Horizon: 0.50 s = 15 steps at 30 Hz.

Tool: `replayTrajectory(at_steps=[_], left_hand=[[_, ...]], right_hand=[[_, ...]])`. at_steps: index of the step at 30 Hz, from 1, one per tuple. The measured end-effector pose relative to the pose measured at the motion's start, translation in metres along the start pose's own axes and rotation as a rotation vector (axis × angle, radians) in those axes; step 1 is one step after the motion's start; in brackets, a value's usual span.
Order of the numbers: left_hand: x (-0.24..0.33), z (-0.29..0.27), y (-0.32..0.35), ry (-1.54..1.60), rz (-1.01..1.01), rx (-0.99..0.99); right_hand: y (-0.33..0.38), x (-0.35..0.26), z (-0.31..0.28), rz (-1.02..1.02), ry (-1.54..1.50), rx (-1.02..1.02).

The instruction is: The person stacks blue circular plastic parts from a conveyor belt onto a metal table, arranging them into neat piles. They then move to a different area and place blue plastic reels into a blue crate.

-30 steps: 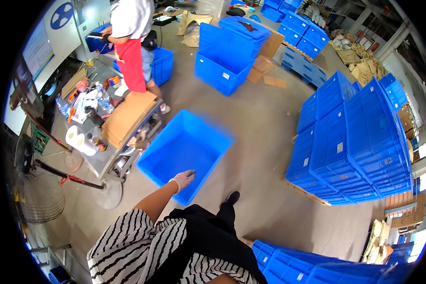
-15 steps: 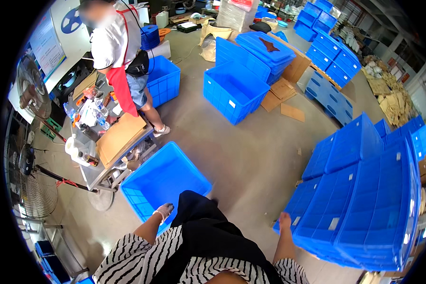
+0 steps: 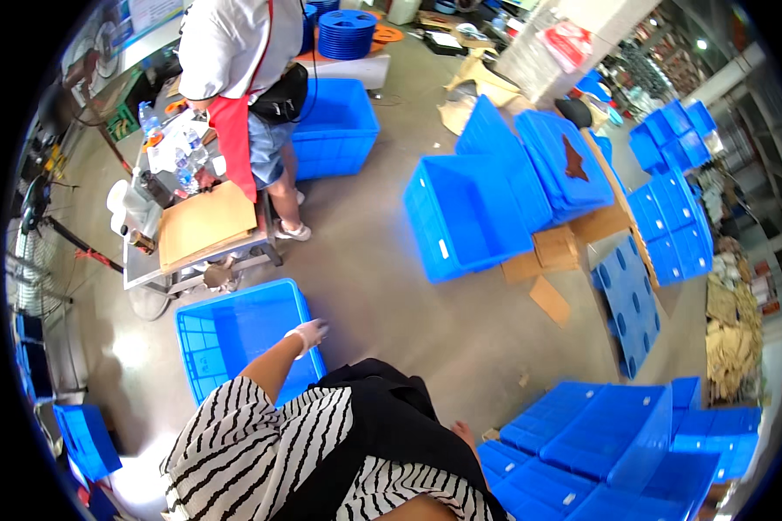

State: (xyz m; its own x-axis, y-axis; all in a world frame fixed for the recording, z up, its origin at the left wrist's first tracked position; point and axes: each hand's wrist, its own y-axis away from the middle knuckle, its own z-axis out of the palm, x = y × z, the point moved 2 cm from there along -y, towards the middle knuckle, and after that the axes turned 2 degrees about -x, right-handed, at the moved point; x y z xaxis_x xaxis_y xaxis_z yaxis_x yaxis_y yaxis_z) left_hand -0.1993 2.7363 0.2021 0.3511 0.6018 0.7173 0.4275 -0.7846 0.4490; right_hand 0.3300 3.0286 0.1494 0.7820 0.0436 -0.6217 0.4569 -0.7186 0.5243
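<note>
My left hand (image 3: pixel 309 333), in a white glove, reaches out from a striped sleeve and grips the right rim of an empty blue plastic crate (image 3: pixel 226 334) standing on the concrete floor just in front of me. My right hand is out of view. My dark trousers fill the lower middle of the picture.
Another person in a red apron (image 3: pixel 235 78) stands at a metal work table (image 3: pixel 191 234) bearing cardboard and small items. More blue crates stand beyond (image 3: pixel 465 217), stacked at right (image 3: pixel 669 226) and near my feet (image 3: pixel 599 443). A floor fan (image 3: pixel 35 208) is at left.
The view has swung and moved closer to the crate and the work table. My left hand has stayed on the crate's rim, which now lies nearer the table.
</note>
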Motion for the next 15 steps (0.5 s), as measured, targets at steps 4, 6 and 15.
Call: replayTrajectory(at_steps=[4,6,15], left_hand=[[0.075,-0.048,-0.08,0.444,-0.151,0.082],[0.086,-0.067,-0.093,0.442,-0.254,0.11],[0.009,-0.071,-0.082,0.321,-1.161,-0.112]], right_hand=[[-0.048,-0.032,-0.012,0.367,-0.097,-0.148],[-0.089,-0.058,-0.024,0.394,-0.089,-0.21],[-0.42,-0.267,-0.119,0.188,-0.414,-0.264]])
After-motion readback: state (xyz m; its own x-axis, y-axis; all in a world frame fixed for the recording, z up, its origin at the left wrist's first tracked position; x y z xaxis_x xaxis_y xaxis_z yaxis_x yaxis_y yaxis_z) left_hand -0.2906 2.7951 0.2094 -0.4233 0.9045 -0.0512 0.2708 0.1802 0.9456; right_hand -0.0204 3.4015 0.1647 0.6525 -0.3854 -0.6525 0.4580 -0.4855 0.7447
